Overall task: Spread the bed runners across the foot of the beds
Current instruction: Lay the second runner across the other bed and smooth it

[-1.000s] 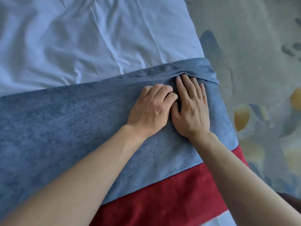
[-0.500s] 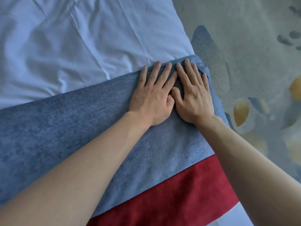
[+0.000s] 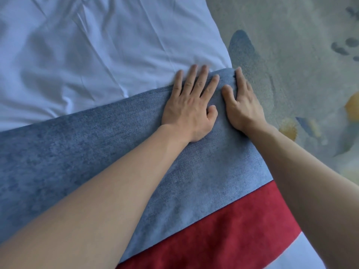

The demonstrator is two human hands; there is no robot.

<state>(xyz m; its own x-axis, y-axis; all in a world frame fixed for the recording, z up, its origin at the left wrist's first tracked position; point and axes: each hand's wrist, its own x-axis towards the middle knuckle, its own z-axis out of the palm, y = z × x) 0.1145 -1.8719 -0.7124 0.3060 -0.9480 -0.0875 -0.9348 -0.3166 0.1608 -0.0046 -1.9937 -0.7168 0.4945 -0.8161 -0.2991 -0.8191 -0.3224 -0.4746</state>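
At bed's corner, left hand (image 3: 189, 109) flat on runner (image 3: 97, 144), right hand (image 3: 242, 105) flat, fingertips hidden over edge

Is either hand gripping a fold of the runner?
No. The left hand and right hand lie with fingers straight on the runner.

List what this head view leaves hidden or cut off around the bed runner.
- Bed runner: its far-left stretch runs past the frame's left edge; the forearms cover parts of it.
- Right hand: its outer fingers drop over the bed's side edge, out of sight.
- Left hand: its palm hides the cloth beneath.
- Red stripe: cut off by the bottom edge.
- White sheet: runs past the top edge.
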